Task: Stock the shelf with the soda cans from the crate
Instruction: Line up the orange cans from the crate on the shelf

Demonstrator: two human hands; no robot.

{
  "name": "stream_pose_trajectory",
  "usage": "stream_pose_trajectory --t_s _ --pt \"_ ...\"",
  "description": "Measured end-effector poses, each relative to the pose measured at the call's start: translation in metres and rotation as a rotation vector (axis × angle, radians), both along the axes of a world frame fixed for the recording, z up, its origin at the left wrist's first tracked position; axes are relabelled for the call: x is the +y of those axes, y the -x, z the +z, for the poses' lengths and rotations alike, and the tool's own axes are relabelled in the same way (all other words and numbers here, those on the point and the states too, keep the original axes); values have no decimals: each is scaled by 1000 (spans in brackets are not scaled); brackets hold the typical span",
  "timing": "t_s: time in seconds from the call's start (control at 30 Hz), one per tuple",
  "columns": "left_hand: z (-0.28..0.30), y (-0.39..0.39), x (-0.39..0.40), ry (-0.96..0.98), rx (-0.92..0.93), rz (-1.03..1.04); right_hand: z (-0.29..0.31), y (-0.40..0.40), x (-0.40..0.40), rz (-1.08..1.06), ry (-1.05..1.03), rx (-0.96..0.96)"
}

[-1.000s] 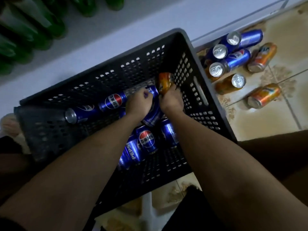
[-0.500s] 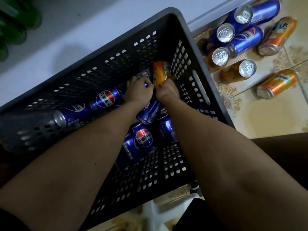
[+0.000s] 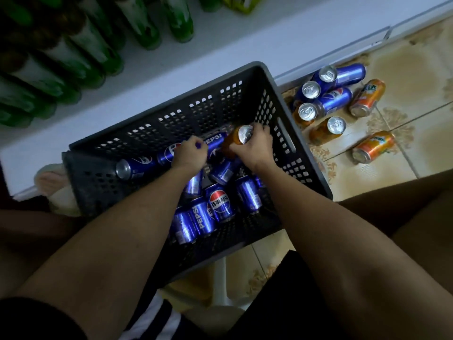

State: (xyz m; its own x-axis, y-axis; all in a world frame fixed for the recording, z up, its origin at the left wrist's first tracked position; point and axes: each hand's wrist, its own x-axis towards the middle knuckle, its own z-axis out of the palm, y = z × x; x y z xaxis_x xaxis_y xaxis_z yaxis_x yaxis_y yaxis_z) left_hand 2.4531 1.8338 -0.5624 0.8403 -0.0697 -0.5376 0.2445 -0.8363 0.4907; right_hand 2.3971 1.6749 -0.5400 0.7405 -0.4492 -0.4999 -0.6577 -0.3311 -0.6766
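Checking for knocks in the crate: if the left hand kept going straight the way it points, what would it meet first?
Probably the blue Pepsi can just beyond the left hand, then the crate far wall; depth is unclear.

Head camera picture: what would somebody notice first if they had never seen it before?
First, the dark perforated plastic crate in the middle, with shiny blue Pepsi cans lying inside. The right hand has its grip on an orange soda can there, while the left hand holds a blue can. To the right, loose blue and orange cans lie on the tiled floor.
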Motion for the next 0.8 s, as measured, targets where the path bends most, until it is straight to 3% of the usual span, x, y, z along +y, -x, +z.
stream_pose_trajectory --t_s 0.3,0.53,0.8 --pt "94 -3 55 82 -263 14 98 -5 38 -65 -481 -279" --pt "188 -6 107 45 -552 -34 209 -24 100 -2 -518 -416" --pt "319 -25 216 -181 -1107 -78 353 -64 177 276 -414 -518"
